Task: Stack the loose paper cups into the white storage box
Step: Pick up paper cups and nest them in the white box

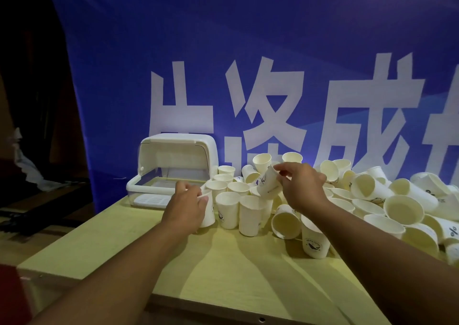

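Two bare forearms reach in from the bottom edge over the pale yellow worktop (223, 275); a red object (7, 290) sits at the lower left corner, too cropped to make out. By the right forearm an upright printed cup (314, 244) stands on the worktop, and just behind it a cup (285, 222) lies on its side with its mouth toward the camera.

The left hand (185, 205) has its fingers and thumb curled round a white paper cup (208, 211), upright and low at the left end of the cups; the right hand (301, 188) pinches a tilted cup with a dark logo (268, 181) between thumb and fingertips, raised above the standing ones. Between the two hands a cluster of upright cups (238, 210) stands close together, several touching.

To the right the loose paper cups (397, 208) lie heaped, many on their sides, some nested or leaning on each other, spreading to the frame's right edge.

Behind the left hand, at the worktop's far left, stands the white storage box (178, 142); its clear curved lid is swung up and its front tray lies open toward the person; a few upright cups stand just beside its right wall.

Farthest back hangs a blue banner (248, 39) with large white characters; left of it the room is dark.
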A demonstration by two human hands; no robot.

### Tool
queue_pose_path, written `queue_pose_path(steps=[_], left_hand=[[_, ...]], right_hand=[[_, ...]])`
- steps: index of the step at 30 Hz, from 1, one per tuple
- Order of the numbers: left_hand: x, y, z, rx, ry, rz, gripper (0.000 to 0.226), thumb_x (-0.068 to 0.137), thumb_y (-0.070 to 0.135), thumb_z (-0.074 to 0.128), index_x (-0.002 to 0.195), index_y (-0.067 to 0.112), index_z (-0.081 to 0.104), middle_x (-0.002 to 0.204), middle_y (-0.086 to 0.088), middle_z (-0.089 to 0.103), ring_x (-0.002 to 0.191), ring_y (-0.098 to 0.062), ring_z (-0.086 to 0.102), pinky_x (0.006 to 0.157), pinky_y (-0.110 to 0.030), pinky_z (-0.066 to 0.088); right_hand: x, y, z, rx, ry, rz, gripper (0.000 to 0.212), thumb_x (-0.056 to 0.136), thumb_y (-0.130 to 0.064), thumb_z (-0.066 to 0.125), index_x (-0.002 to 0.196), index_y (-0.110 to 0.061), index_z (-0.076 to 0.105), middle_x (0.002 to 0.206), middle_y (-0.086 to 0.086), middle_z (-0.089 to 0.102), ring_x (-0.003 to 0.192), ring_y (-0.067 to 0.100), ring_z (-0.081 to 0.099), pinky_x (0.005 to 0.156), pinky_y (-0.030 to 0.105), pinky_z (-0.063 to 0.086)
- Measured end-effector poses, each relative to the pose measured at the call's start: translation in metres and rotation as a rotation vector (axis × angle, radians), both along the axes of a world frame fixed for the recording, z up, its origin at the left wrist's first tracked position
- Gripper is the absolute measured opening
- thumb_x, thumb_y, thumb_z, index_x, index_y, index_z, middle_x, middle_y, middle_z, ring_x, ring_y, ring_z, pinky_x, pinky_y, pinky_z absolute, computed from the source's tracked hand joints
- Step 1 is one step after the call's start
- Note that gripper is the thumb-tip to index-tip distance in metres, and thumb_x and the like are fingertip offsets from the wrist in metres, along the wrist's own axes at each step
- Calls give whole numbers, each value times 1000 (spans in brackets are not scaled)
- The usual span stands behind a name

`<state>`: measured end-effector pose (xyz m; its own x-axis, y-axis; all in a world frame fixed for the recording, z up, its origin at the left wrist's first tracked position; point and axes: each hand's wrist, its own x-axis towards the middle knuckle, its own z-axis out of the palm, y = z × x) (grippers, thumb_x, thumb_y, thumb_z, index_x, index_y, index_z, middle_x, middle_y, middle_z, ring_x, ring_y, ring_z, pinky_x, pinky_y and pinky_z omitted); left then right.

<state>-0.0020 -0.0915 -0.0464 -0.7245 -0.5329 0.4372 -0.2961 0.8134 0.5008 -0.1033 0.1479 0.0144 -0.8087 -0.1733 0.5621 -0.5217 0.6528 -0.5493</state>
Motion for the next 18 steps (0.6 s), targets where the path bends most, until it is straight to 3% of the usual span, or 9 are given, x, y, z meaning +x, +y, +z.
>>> queue_pose_path(steps=[9, 11, 14, 18], left_hand=[[8, -23, 9, 88, 268, -14, 29, 96, 44, 67, 92, 18, 55, 125, 6, 39, 98, -17, 51, 79, -29, 41], [3, -32, 12, 105, 332, -21, 30, 93, 44, 70, 88, 19, 53, 123, 5, 43, 97, -19, 51, 79, -31, 43], [-7, -47, 19, 130, 422, -45, 32, 91, 43, 72, 85, 19, 52, 112, 1, 51, 92, -22, 54, 76, -35, 49], [-26, -68, 28, 204, 490, -42, 36, 88, 44, 75, 80, 18, 51, 96, -1, 57, 82, -22, 55, 64, -32, 44]], right_hand=[[19, -59, 6, -59, 178, 34, 19, 97, -32, 64, 114, -33, 71, 119, -11, 63, 114, 15, 44, 94, 35, 19], [16, -75, 3, -73, 165, 53, 17, 98, -31, 63, 112, -31, 72, 114, -11, 62, 113, 16, 45, 96, 35, 24], [9, -97, -2, -210, 119, 174, 13, 98, -22, 63, 107, -22, 73, 101, -10, 58, 101, 17, 54, 91, 34, 45], [0, -127, -1, -337, 29, 208, 10, 98, -18, 64, 103, -21, 72, 99, -6, 63, 91, 13, 59, 81, 28, 51]])
